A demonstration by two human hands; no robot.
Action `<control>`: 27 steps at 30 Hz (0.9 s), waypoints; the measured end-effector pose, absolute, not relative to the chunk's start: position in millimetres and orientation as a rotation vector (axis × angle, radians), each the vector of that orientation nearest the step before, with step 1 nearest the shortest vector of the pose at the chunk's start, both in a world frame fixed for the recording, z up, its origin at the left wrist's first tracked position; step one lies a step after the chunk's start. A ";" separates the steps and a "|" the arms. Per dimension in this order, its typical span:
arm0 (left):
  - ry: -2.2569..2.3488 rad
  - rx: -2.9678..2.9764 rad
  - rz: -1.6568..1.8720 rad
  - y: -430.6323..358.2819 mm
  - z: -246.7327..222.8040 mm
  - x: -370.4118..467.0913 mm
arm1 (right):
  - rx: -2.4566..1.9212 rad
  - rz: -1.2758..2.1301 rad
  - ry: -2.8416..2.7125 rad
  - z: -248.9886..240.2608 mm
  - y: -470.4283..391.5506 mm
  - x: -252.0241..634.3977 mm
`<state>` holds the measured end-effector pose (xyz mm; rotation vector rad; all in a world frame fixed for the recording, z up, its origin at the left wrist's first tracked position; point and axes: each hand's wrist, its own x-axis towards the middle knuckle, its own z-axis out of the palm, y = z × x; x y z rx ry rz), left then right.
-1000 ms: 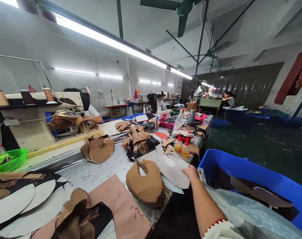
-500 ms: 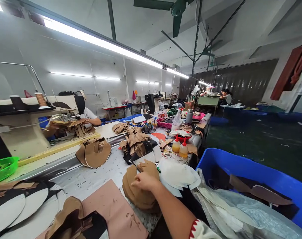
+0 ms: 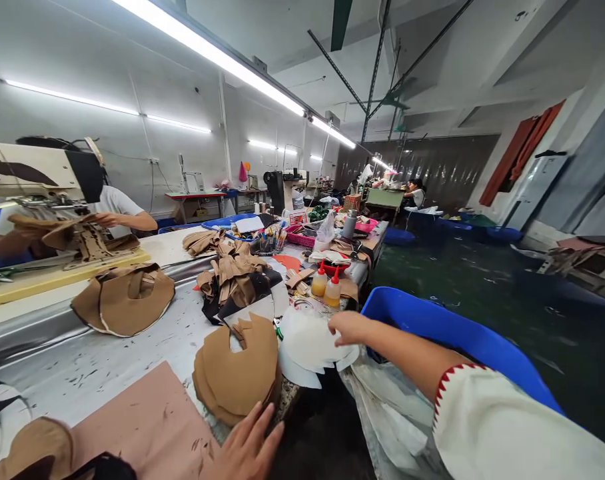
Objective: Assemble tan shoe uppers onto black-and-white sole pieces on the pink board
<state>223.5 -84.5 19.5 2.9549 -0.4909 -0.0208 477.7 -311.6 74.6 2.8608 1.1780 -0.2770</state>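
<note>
My left hand (image 3: 250, 445) is open at the bottom, its fingers spread, the fingertips at the near edge of a stack of brown cut pieces (image 3: 235, 373). These are flat and rounded, with a notch at the top. To the right of that stack lies a fanned pile of white cut pieces (image 3: 307, 340). Over the right side of the white pile is my right hand (image 3: 350, 328), palm down, with its fingers bent downward and slightly apart. I see nothing held in it. Whether its fingertips touch the pile is not clear.
A blue bin (image 3: 432, 320) and plastic sheeting (image 3: 387, 407) are at the right. Behind the stacks stand two glue bottles (image 3: 325, 285) and a heap of brown strips (image 3: 237, 277). A pink sheet (image 3: 147, 420) lies left. Across the table, a person works at a sewing machine (image 3: 37, 173).
My right hand has left the brown stack and moved right to the white pile. My left hand has come into view below the brown stack. The camera has turned right.
</note>
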 end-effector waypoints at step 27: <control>-0.295 3.011 -0.327 -161.7 7.5 366.4 | 3.421 0.367 1.013 45.3 -336.2 533.0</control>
